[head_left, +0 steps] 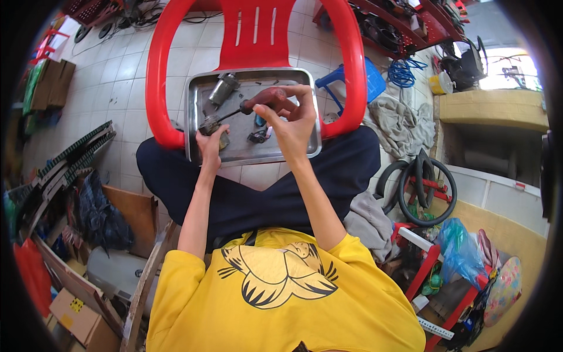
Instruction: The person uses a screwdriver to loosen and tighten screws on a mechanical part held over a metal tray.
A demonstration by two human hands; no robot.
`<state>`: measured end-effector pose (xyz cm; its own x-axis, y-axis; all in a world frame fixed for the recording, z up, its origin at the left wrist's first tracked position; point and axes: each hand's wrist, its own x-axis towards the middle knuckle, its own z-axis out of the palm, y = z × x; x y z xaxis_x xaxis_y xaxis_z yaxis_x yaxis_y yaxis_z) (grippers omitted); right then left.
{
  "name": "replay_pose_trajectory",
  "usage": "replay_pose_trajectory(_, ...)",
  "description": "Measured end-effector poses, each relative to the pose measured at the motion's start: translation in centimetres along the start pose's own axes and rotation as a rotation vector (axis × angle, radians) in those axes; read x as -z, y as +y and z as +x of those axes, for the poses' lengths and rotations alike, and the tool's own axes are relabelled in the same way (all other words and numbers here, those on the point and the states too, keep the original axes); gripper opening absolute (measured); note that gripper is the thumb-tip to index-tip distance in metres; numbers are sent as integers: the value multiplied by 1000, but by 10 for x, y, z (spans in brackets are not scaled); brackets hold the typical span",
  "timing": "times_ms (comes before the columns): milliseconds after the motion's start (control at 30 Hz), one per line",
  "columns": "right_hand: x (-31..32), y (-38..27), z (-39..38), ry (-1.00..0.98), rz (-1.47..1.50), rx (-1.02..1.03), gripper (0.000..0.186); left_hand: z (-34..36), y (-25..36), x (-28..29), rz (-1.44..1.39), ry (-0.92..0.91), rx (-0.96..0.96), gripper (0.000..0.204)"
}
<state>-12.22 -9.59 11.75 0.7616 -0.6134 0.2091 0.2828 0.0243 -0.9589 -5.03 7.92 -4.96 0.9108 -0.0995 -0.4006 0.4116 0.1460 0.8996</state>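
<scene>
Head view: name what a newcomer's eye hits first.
The bright red chair dominates the upper middle, framing a metal tray. Just as loud is the yellow shirt at bottom centre. Over the tray, the right hand grips a red-handled screwdriver, pointed at the small metal part in the left hand.

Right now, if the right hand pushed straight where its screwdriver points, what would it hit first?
Probably the dark metal part in the left hand; the screwdriver seems to reach it, though depth's unclear.
</scene>
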Motion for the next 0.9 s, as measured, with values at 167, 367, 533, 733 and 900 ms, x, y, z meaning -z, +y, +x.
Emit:
replay_pose_trajectory(167, 0, -13, 1, -169, 112, -8, 40, 1, -1, -4, -5, 31, 26, 28)
replay_pose_trajectory(367, -5, 3, 0, -119, 10, 60, 42, 1, 2, -1, -19, 13, 39, 30)
replay_pose_trajectory(533, 0, 3, 2, -63, 91, -85, 48, -1, 5, -4, 3, 45, 59, 19)
replay_pose_trajectory(733, -7, 2, 4, 42, 66, 13, 47, -2, 6, -5, 8, 38, 55, 20)
replay_pose_trajectory(900, 0, 10, 5, 32, 151, -119, 46, -2, 5, -4, 18, 25, 44, 20)
